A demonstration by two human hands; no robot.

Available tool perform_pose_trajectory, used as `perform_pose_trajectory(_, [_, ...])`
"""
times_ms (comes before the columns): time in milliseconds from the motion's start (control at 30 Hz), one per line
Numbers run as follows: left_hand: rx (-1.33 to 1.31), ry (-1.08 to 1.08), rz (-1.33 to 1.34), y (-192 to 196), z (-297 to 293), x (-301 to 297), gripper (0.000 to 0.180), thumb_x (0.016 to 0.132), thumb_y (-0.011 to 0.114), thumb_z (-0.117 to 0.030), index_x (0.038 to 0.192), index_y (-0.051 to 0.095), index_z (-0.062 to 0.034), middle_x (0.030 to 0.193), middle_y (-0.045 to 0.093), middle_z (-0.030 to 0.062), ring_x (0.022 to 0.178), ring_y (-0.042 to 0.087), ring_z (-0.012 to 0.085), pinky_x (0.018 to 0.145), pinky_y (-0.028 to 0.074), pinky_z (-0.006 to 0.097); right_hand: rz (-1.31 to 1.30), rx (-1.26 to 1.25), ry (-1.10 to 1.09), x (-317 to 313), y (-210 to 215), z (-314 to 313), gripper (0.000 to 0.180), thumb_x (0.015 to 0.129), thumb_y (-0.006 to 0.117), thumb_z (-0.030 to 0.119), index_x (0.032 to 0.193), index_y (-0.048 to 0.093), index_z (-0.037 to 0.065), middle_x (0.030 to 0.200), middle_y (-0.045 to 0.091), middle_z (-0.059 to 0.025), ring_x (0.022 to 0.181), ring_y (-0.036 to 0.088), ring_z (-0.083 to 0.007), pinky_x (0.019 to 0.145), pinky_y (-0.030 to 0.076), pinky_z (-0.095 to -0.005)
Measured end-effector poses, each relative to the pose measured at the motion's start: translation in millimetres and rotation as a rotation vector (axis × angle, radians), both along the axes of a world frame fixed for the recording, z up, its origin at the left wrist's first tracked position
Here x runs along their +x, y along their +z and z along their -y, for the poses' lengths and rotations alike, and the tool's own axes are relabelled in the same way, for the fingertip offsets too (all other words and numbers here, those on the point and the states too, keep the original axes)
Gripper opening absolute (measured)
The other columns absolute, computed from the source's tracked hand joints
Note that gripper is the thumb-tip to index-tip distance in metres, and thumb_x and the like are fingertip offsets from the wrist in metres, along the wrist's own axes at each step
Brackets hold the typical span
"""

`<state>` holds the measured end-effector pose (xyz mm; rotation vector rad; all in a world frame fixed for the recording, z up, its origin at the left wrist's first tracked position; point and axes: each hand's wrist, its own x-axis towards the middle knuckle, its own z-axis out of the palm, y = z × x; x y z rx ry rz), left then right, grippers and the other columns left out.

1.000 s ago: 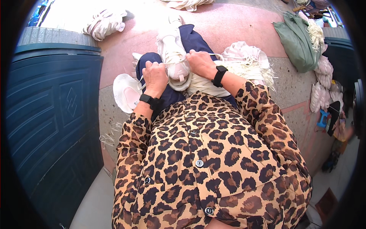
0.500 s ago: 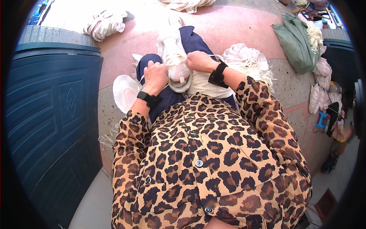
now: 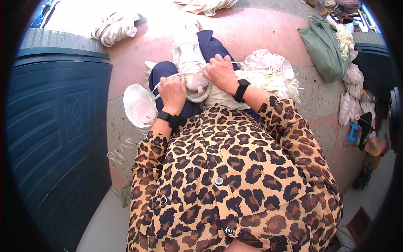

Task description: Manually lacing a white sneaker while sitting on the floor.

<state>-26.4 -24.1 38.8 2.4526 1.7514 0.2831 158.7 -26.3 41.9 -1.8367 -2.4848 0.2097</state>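
A white shoe upper (image 3: 187, 54) with a pale pink tongue tab lies between my knees, its collar toward me. White shoelace (image 3: 240, 64) runs through its eyelets, and a length of it stretches across above the tongue between my hands. My left hand (image 3: 172, 92), at the left of the collar, is closed on the lace, with a loop hanging past its outer side. On the right of the tongue, my right hand (image 3: 221, 74) pinches the lace too, and a tail trails off to the right. The fingertips are partly hidden.
Another white upper (image 3: 136, 103) rests by my left leg. Bundled white uppers and cream laces (image 3: 270, 73) lie at my right. A further bundle (image 3: 115, 28) sits far left, near a blue door (image 3: 63, 126). A green sack (image 3: 325, 52) stands far right.
Both hands have come slightly nearer to me. The lace between them now shows across the tongue, and a loop stands out beside my left hand.
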Motion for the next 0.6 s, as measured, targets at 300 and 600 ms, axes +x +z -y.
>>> perform_pose_trajectory(300, [-0.102,-0.082,0.101,8.8,-18.0,-4.7,0.015,0.076,0.056,-0.018,0.075,0.063,-0.0056,0.077,0.061,0.0097,0.078,0.053,0.0271,0.067,0.043,0.038,-0.344,-0.075,-0.146,14.7,-21.5,1.5,0.019,0.078,0.051,0.019,0.08,0.062,0.004,0.079,0.057,-0.0115,0.082,0.053,-0.0284,0.075,0.041,-0.0396])
perform_pose_trajectory(600, [-0.773,-0.026,0.656,1.4,-75.5,62.3,0.025,0.077,0.058,-0.011,0.098,0.057,0.0023,0.077,0.061,0.0133,0.049,0.056,0.0219,0.047,0.045,0.032,-0.585,-0.112,-0.254,7.3,-15.7,2.3,0.013,0.072,0.058,0.012,0.078,0.05,0.004,0.07,0.055,-0.0153,0.074,0.054,-0.0322,0.067,0.043,-0.0415])
